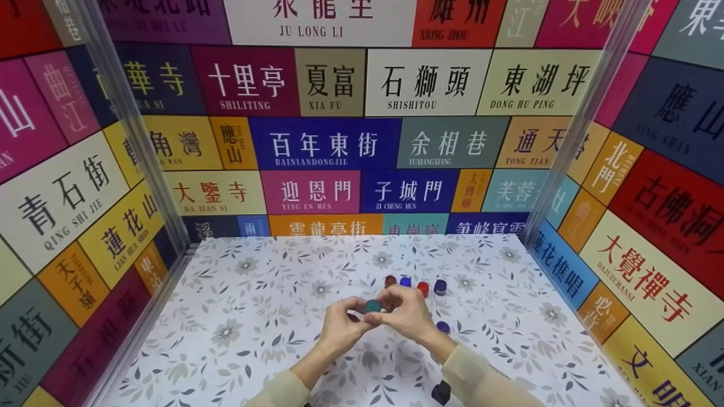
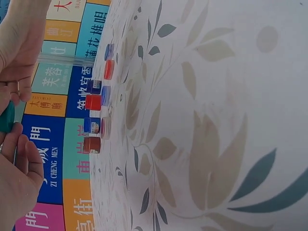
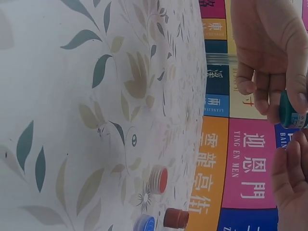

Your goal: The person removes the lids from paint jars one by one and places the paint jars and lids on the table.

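Observation:
A small paint jar with a green lid (image 1: pixel 373 306) is held above the table between both hands. My left hand (image 1: pixel 342 325) pinches it from the left with thumb and fingers, and the jar's label (image 3: pixel 297 120) shows in the right wrist view. From the other side my right hand (image 1: pixel 408 311) has its thumb and fingertips on it. Just beyond the right hand stand a brown jar (image 1: pixel 391 281), a blue jar (image 1: pixel 405 281), a red jar (image 1: pixel 423 289) and a dark blue jar (image 1: pixel 440 287). Near the right wrist is a purple jar (image 1: pixel 443 327).
A dark object (image 1: pixel 441 392) lies by the right forearm at the near edge. The table (image 1: pixel 226 294) wears a white leaf-patterned cover. Panels of coloured signs (image 1: pixel 322 144) enclose the back and both sides, with clear corner posts.

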